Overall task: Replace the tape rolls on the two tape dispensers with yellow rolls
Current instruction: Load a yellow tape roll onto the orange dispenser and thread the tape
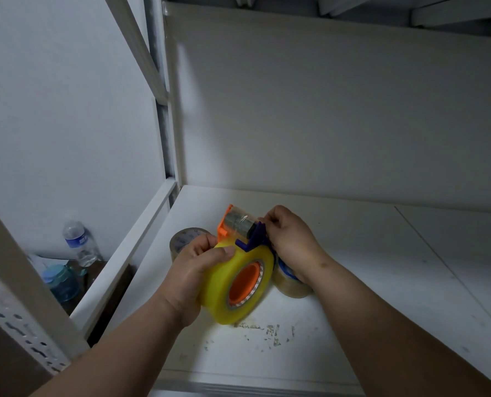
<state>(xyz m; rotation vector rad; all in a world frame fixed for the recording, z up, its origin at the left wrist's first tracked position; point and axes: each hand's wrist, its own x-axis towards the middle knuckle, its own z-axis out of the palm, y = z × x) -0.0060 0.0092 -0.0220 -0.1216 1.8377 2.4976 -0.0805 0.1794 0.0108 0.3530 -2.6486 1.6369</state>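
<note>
The left hand [194, 270] is wrapped around a fat yellow roll [238, 285] of tape, with the thumb lying across the top and the fingers curled behind, so its grip is tight on the roll and keeps it from turning or tipping. The roll sits on the orange hub [244, 282] of a tape dispenser [240, 224], just above the white shelf [367, 282], and it faces us so the round hole shows. This looks like the new roll already pushed onto its holder. The right hand [291, 239] is up at the far end of the dispenser, with its fingers bent in a small pinch near the purple part [254, 239] and the shiny metal roller. It seems to be pulling the loose end of the tape through to the cutting edge, but the tape end is too thin to see, so I cannot say for sure what the pinch has hold of. One hand holds the roll steady so the other can do the fiddly work. A clear roll [291, 285] with a blue middle lies on the shelf, right under the right wrist, and a brownish roll [185, 239] sits behind the left hand. These may be old rolls. Down to the left, past the shelf rail, stands a water bottle [79, 242]. I can see only one dispenser here.
</note>
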